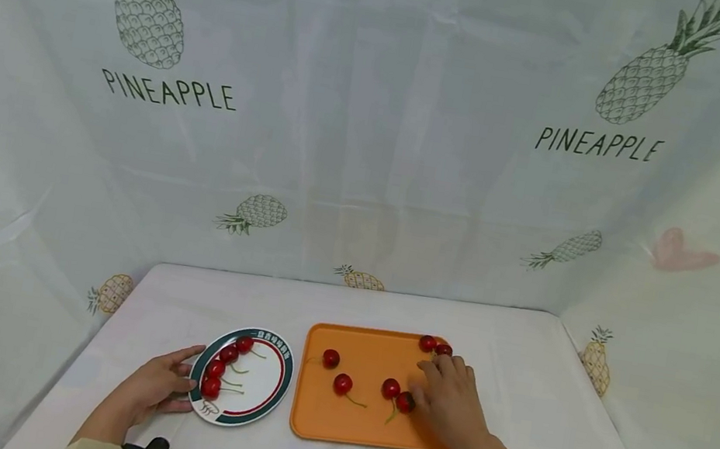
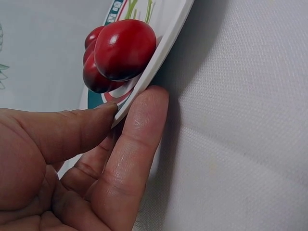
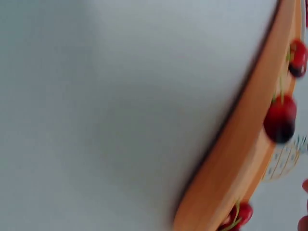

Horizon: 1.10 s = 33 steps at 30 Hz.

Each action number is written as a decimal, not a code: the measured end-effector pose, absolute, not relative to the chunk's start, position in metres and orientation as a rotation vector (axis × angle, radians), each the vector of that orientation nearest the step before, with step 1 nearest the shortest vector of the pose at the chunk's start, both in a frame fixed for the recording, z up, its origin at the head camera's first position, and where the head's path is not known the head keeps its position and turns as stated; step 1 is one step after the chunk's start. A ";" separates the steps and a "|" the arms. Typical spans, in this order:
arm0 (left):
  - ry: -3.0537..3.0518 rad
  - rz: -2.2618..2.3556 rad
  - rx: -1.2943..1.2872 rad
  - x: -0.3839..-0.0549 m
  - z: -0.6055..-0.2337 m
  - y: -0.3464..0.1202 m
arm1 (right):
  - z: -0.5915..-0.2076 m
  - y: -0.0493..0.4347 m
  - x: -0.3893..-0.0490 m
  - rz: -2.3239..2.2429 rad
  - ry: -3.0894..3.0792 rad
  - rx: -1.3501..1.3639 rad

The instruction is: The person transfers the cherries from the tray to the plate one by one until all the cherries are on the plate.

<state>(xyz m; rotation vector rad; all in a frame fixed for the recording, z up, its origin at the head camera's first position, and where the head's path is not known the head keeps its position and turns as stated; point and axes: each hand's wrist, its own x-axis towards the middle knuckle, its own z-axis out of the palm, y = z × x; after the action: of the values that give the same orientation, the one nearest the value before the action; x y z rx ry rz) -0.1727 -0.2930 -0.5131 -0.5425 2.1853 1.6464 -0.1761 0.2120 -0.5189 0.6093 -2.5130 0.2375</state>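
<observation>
Left grip [image 1: 156, 384] pinches the plate [image 1: 262, 382], while the right grip [image 1: 450, 402], unclenched, is beside cherries [image 1: 406, 402] on the tray [image 1: 350, 423].

Glossy cherries [image 2: 126, 50] — matt woven cloth [image 2: 240, 110]

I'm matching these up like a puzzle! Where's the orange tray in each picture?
Head: orange tray, low, slightly right of centre.
Left wrist: not in it.
Right wrist: orange tray, slanting from top right to the bottom.
Shared landmark: red cherries.

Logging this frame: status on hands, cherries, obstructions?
Left fingers pinch plate's rim, four cherries aboard. Right fingers over orange tray, six cherries visible. No obstruction seen.
</observation>
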 end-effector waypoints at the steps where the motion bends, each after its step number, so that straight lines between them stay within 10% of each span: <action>1: 2.184 1.645 -0.542 -0.173 -0.513 -0.293 | -0.520 0.208 -0.173 0.234 -2.496 0.615; 33: 2.174 1.661 -0.546 -0.170 -0.514 -0.293 | -0.536 0.231 -0.149 0.058 -2.611 0.511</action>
<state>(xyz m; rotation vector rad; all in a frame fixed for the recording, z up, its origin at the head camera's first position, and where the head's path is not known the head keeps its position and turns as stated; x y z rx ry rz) -0.1701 -0.2930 -0.5137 -0.5463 2.1736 1.6614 -0.1486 0.2309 -0.5360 0.5112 -2.6111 0.0581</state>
